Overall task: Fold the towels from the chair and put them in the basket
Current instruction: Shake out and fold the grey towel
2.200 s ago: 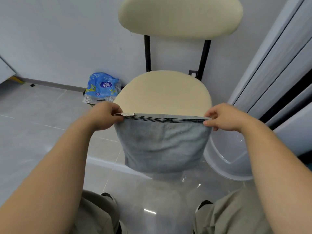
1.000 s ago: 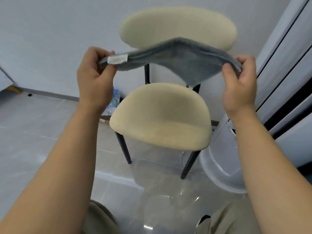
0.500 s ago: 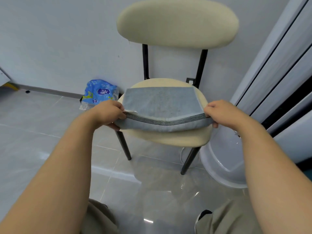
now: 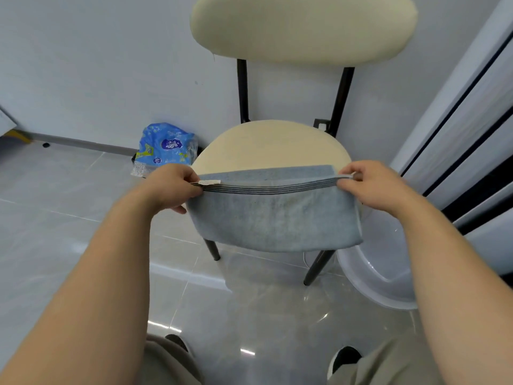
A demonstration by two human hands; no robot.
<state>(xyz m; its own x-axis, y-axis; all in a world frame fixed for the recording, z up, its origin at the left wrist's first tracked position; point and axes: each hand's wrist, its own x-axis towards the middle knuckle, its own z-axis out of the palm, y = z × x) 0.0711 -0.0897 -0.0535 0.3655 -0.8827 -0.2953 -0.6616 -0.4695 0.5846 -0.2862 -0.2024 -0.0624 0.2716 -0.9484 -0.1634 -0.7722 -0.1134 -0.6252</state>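
Head view: by the left hand (image 4: 172,187) one corner of the folded grey towel (image 4: 274,218) is pinched, the other by the right hand (image 4: 372,187), at the chair seat (image 4: 272,145) front; edges should be matched squarely before the basket (image 4: 383,276) is used.

One chair (image 4: 272,143) is standing, one towel (image 4: 274,218) at its six o'clock, one basket (image 4: 383,265) at four, one pack (image 4: 165,145) at ten. Two hands are showing: left hand (image 4: 172,187), right hand (image 4: 372,187).
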